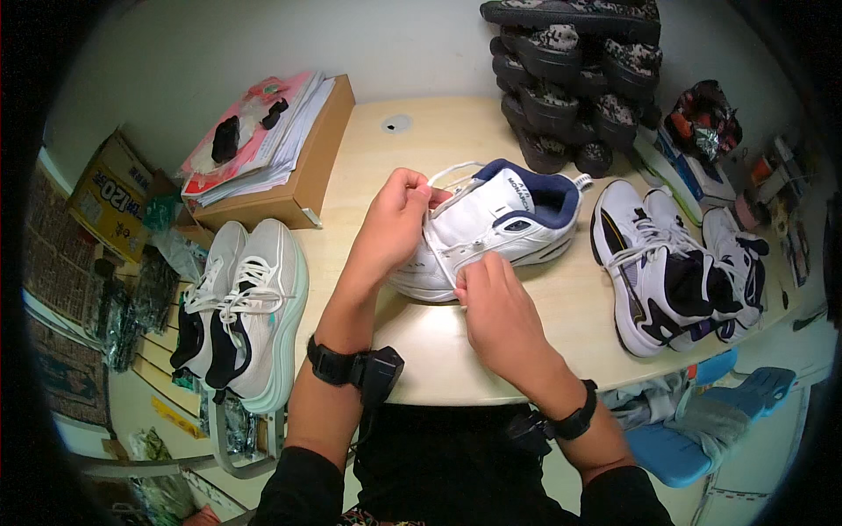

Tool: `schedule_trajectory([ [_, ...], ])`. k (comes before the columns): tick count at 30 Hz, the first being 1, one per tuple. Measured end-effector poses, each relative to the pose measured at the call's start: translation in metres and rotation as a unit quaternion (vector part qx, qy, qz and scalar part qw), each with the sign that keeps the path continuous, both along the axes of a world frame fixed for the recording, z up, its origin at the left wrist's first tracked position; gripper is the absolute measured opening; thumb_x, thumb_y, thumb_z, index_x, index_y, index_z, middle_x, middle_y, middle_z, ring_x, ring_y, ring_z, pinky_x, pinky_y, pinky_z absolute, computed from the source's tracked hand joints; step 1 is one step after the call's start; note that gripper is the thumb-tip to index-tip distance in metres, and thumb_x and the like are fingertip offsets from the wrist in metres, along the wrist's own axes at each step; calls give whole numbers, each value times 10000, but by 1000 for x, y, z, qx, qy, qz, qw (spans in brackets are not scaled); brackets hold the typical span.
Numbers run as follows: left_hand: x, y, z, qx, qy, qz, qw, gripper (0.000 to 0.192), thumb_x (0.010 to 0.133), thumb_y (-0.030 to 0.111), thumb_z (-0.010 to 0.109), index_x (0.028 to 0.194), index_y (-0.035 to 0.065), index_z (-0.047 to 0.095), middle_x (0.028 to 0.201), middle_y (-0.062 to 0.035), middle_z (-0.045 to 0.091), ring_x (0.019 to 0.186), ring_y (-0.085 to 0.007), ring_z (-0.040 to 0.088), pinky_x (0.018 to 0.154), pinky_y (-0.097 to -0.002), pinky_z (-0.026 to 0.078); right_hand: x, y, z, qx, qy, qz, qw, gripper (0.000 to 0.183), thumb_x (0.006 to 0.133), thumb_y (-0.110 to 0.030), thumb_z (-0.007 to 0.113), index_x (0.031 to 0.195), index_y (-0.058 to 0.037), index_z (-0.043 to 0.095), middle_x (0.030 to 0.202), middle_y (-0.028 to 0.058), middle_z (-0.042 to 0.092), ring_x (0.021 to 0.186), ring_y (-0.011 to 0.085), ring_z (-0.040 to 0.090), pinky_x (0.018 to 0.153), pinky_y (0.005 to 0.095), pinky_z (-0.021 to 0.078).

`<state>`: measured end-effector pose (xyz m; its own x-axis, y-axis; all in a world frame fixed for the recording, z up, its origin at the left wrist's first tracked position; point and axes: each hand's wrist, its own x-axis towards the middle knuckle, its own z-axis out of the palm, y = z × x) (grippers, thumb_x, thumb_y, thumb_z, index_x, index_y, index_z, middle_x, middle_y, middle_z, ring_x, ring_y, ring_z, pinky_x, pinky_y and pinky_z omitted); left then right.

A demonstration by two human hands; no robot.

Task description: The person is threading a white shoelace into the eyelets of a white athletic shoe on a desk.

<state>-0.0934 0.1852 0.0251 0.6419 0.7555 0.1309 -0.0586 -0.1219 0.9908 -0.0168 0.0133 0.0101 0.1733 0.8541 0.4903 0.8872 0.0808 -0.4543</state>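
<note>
A white leather sneaker [460,223] with a navy lining lies on the table before me, its toe to the lower left and its tongue bearing writing. A white shoelace [439,258] crosses the lower eyelets, and one part loops up over the far side of the shoe. My left hand [399,217] pinches the lace near the far eyelet row. At the near side, my right hand [503,312] has its fingers curled around the lace just below the eyelets. The fingertips of the right hand are partly hidden. The upper eyelets near the tongue look unlaced.
Beige sneakers [270,309] stand at the left table edge, and white-and-black sneakers [635,263] at the right. A cardboard box [309,174] with papers [283,158] sits at the back left. Camouflage shoes [549,98] are stacked at the back. A blue chair [677,454] stands below right.
</note>
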Motion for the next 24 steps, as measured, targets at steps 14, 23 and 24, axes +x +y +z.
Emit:
schedule_trajectory([
  [14,-20,18,7,-113,-140,5,984,141,934,45,550,1044,53,464,892,-106,634,932,-228,643,869,-333,491,17,21,37,-73,86,88,990,159,872,-63,578,999,-19,492,786,163,594,759,339,598,670,454,458],
  [23,-21,13,7,-97,-164,34,981,115,896,9,594,994,23,535,909,-81,622,952,-204,631,883,-323,484,54,1,62,-124,429,286,848,190,895,-8,565,1069,-81,581,649,18,538,553,154,475,551,287,374],
  [24,-20,11,9,-81,-157,31,984,84,892,0,595,961,21,552,919,-78,621,953,-194,628,884,-313,484,67,-6,60,-50,481,369,794,159,909,-27,558,1048,-103,575,643,-8,519,551,133,444,556,270,350],
])
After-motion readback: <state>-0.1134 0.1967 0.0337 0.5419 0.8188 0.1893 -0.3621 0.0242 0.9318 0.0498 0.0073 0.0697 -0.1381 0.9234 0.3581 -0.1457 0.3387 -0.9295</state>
